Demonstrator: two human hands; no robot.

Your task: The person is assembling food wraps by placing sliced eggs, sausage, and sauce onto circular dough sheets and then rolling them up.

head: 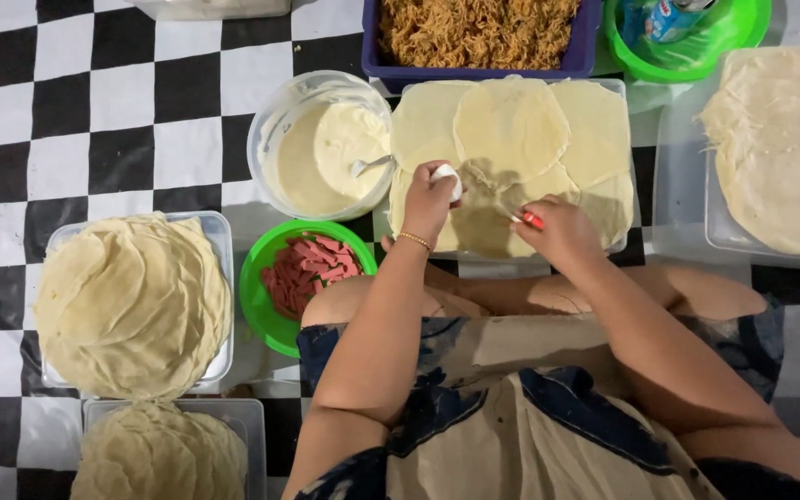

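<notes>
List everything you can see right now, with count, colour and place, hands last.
wrapper sheets on tray: several, pale yellow, centre, overlapping
clear bowl of batter: one, cream, left of the tray, spoon inside
green bowl of sausage strips: one, red strips, below the batter
blue tub of shredded filling: one, golden brown, top centre
green bowl: one, top right, contents unclear
wrapper stacks: three, pale, two left, one right
checkered floor: black and white
left hand: holds a small white object, over the tray
right hand: holds a red-tipped item, over the tray
</notes>
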